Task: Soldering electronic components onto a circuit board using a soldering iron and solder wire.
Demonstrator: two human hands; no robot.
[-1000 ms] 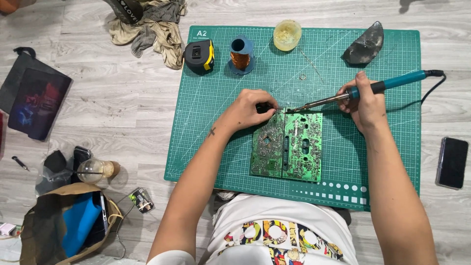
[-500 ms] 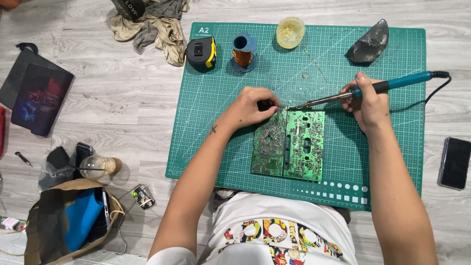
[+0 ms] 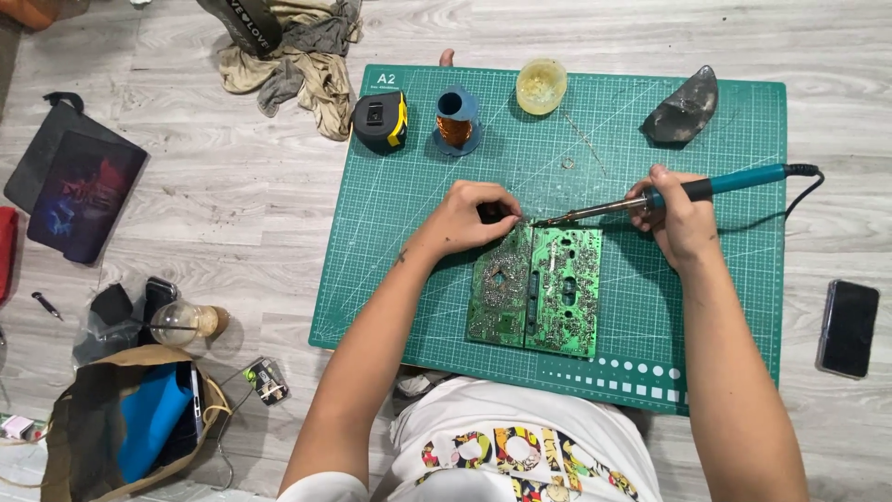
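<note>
Since a second ago little has shifted: the right hand [image 3: 683, 216] still grips the teal-handled soldering iron [image 3: 650, 198], tip at the top edge of the green rectangular circuit board [image 3: 537, 290], where the left hand's [image 3: 469, 217] pinched fingertips hold something too small to identify.

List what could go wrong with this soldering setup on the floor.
The left hand has its fingertips right beside the tip of the soldering iron at the top edge of the circuit board, so a slip may burn them. The iron's cord loops off the cutting mat; a snag could jerk the right hand.
</note>
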